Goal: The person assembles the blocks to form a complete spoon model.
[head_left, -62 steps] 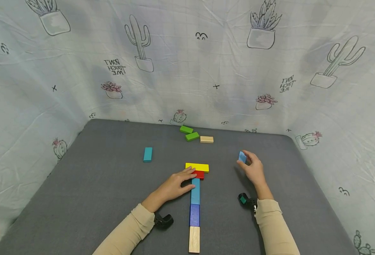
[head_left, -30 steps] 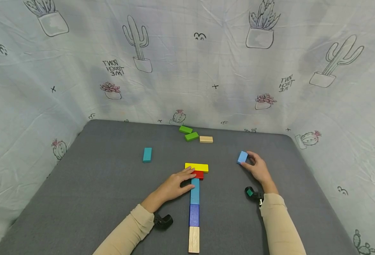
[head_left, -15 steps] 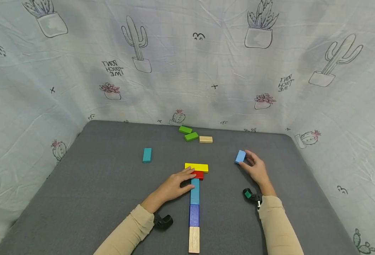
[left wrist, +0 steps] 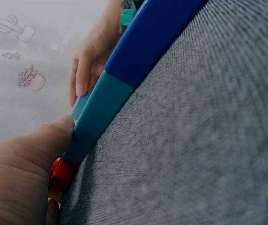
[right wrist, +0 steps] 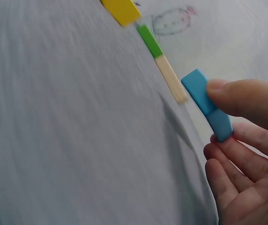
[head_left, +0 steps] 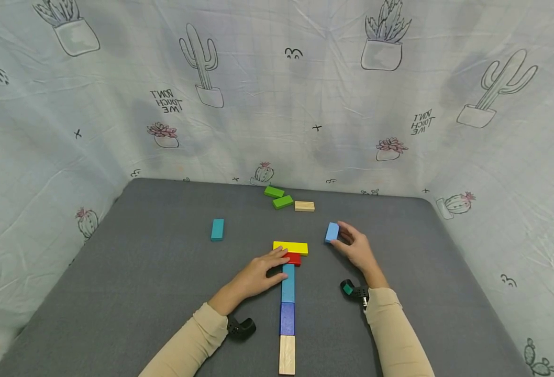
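My right hand [head_left: 359, 252] pinches a light blue wooden block [head_left: 332, 232] between thumb and fingers, to the right of the yellow block [head_left: 298, 248]. In the right wrist view the blue block [right wrist: 198, 90] is tilted and appears off the table, with a shadow beside it. My left hand [head_left: 257, 273] rests at the far end of a line of blocks. Its fingers lie over the red block [head_left: 295, 259] and reach the yellow one laid crosswise, while the thumb touches the line's light blue block [head_left: 288, 288]. A dark blue block [head_left: 287, 318] and a plain wooden block [head_left: 287, 355] continue the line nearer me.
A teal block [head_left: 217, 230] lies alone at the left on the grey table [head_left: 140, 272]. Towards the back are two green blocks [head_left: 283, 202] and a plain wooden block [head_left: 304, 206]. A printed cloth [head_left: 267, 94] surrounds the table's back and sides.
My right hand first shifted its hold on the light blue block, then carried it left towards the yellow block. The left hand and the line of blocks have stayed put.
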Motion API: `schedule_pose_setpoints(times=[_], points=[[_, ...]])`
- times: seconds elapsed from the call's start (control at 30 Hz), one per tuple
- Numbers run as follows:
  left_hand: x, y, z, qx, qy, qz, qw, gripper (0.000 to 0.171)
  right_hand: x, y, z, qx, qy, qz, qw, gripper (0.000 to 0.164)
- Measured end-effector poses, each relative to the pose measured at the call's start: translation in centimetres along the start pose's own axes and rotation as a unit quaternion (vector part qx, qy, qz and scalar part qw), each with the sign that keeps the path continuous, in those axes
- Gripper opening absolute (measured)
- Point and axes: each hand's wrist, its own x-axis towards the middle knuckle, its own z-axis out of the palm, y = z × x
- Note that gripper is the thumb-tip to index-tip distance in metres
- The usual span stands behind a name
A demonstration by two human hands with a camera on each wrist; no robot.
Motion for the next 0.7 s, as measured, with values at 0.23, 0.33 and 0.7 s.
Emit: schedule_pose_setpoints(times=[0.23, 0.33, 0.7], points=[[0.0, 0.0, 0.0, 0.002, 0.000, -0.005, 1.0000, 0.049, 1.6, 1.4, 2.7, 0.005, -0.018, -0.017, 1.000, 0.062], [0.0, 0.1, 0.0, 0.004, -0.001, -0.006, 1.0000, 0.049, 2.4, 2.2, 3.8, 0.004, -0.027, -0.017, 0.999, 0.064], [0.0, 0.0, -0.2, -0.006, -0.009, -0.008, 0.9999, 0.050, 3.4, 1.5, 5.2, -0.039, -0.053, 0.005, 0.998, 0.064]])
